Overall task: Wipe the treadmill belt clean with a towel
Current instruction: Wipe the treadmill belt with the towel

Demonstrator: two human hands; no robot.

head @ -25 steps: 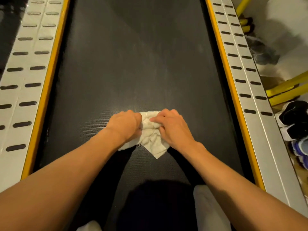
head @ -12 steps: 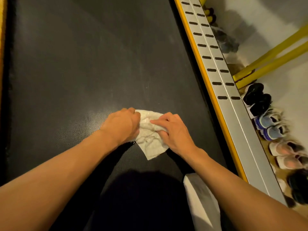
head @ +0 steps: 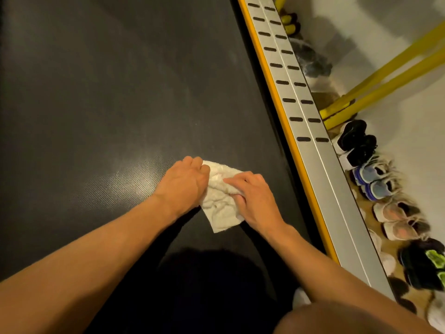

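Both-hand grip: left hand (head: 183, 184) and right hand (head: 252, 196) press bunched towel (head: 221, 208) | unwiped belt (head: 120, 92) lies ahead-left | side rail (head: 320, 165) just right, right hand nearer

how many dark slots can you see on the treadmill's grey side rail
16, in two parallel columns of 8 down the side rail: the top pair sits by the upper frame edge, the last pair level with the black shoes. More may lie out of frame above.

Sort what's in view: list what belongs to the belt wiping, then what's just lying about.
In use: towel, treadmill belt, left hand, right hand.

Lying about: row of shoes on the floor, yellow bars.
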